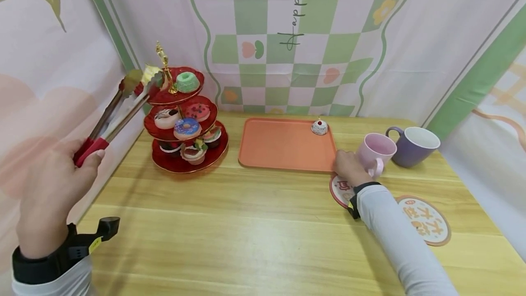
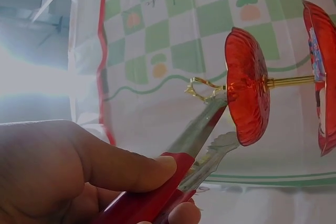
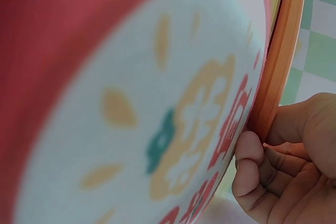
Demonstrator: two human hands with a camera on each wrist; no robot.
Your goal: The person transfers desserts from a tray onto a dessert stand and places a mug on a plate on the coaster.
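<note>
A cloth backdrop in green-and-white checks is hanging behind a wood-grain table. The person's left hand is gripping red-handled tongs, thumb pressing one handle and fingers curling round the other side, probably so a squeeze controls the tips. Beyond those fingers, the tips are standing apart around a pale yellow pastry at the top tier of a red cake stand; whether they are touching it, I cannot tell. A green ring cake is sitting just past it.

The right hand is pinching the near right corner of an orange tray between thumb and fingers, perhaps to steady it. The tray is stretching left of and beyond those fingers, with a small white cake resting straight ahead of them. Right of them, a pink mug is standing near a purple mug.

Sideways lettering on the cloth is reading "Happy". A red-rimmed coaster, nearer than the right fingertips, and a brown-rimmed coaster, farther right, are showing Chinese characters, possibly lucky wishes. No brand is showing.
</note>
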